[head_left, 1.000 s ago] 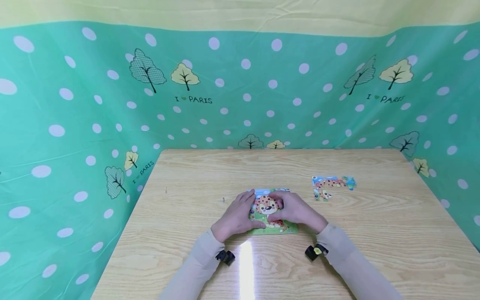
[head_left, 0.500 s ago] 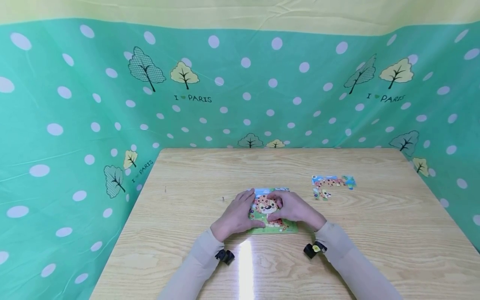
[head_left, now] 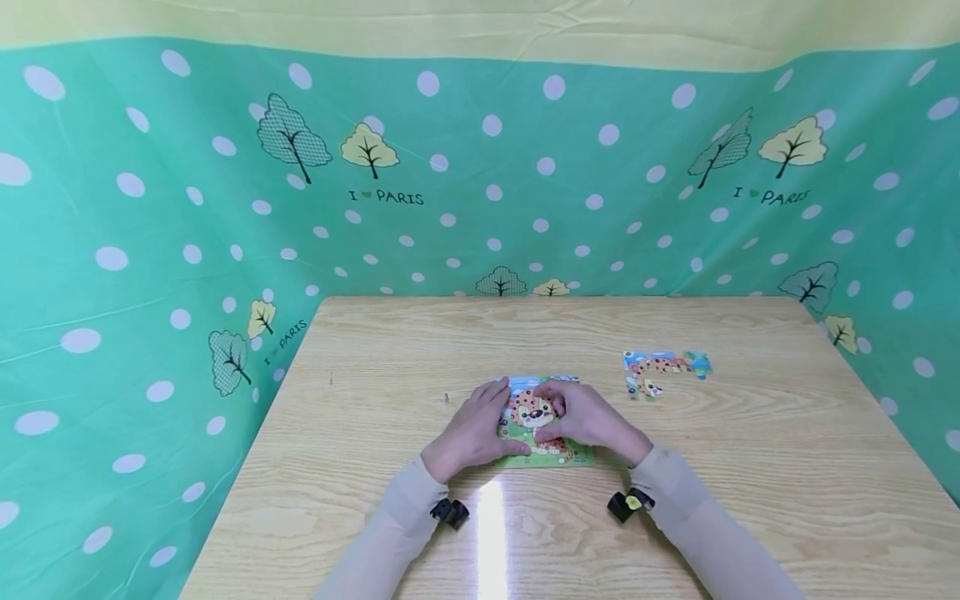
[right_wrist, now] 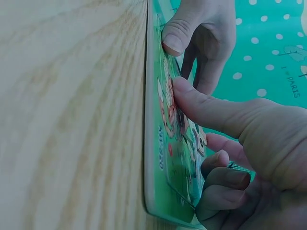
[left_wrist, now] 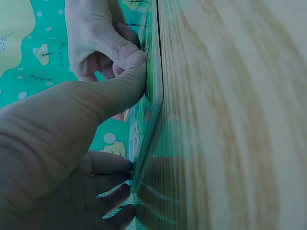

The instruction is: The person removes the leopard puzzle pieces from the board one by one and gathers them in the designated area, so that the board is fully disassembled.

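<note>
Reading material here: "I (heart) PARIS" on the green dotted cloth (head_left: 517,150), upper left of centre, upper right, plus slanted at mid-left in my head cam. Same slogan's at the right of my right wrist view. Tiny print (right_wrist: 160,148) on my puzzle board (right_wrist: 160,191)'s too blurry.

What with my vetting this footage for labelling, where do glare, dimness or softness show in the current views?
Head view: white glare streaks the near part of the table, and the loose puzzle pieces lack fine detail; left wrist view: dimmer, with fingers of the left hand faintly mirrored in the tabletop; right wrist view: also dim, wood grain soft, lettering on the board hard to read.
</note>
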The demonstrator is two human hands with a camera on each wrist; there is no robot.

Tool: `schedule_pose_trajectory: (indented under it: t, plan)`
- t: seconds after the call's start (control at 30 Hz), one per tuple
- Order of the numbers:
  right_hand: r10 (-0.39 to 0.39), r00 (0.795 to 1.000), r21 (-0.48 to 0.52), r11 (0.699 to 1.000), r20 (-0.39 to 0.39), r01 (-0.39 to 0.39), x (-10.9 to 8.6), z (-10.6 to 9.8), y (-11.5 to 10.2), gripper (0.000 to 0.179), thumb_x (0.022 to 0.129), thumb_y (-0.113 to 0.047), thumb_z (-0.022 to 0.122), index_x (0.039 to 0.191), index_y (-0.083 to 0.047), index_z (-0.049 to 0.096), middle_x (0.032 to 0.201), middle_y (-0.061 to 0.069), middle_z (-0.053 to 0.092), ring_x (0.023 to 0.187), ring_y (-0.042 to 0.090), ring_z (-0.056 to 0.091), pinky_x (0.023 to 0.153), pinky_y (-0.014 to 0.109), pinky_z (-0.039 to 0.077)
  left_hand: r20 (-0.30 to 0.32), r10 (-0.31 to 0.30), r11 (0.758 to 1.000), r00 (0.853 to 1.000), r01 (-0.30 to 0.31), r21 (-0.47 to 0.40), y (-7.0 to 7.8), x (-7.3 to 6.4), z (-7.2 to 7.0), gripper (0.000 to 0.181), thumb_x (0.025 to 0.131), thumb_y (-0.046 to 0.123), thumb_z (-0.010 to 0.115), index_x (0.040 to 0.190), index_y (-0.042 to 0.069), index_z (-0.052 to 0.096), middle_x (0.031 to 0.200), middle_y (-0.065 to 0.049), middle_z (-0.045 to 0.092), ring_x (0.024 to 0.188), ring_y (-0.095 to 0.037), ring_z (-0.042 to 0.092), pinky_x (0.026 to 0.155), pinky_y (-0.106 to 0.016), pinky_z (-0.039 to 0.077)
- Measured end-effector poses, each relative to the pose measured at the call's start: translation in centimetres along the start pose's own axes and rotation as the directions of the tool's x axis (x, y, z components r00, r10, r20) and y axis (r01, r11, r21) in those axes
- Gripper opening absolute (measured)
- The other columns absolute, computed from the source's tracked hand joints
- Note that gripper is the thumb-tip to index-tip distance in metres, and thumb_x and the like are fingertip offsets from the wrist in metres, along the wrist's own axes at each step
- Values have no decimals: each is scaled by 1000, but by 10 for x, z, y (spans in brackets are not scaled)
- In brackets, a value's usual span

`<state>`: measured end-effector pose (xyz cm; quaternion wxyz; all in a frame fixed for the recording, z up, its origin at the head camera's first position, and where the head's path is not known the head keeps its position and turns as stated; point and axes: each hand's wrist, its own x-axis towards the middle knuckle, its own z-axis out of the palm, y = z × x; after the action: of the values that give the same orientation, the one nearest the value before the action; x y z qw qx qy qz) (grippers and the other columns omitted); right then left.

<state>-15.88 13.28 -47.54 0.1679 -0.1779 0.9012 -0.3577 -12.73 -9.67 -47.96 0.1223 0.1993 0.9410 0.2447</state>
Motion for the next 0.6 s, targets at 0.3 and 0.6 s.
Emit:
schedule_pose_trajectory:
  t: [0.3, 0.6]
  plan:
    - [-77, 991, -39, 997, -106, 73, -2, -2, 3, 40, 92, -30, 86, 128, -16, 75, 110, 2, 73, 97, 17, 64, 85, 38, 55, 2, 0, 1000, 1000, 0, 5, -1, 1, 1, 111, 86, 56, 85, 165, -2, 32, 176, -15, 28, 163, -38, 27, 132, -53, 30]
    - [-55, 989, 106, 992, -136, 69, 1, -6, 6, 17, 102, -21, 72, 117, -13, 79, 101, 1, 77, 75, 12, 59, 67, 24, 49, 4, -6, 1000, 1000, 6, -2, -1, 1, 1, 110, 86, 55, 85, 165, -2, 33, 176, -14, 28, 163, -37, 26, 133, -52, 28]
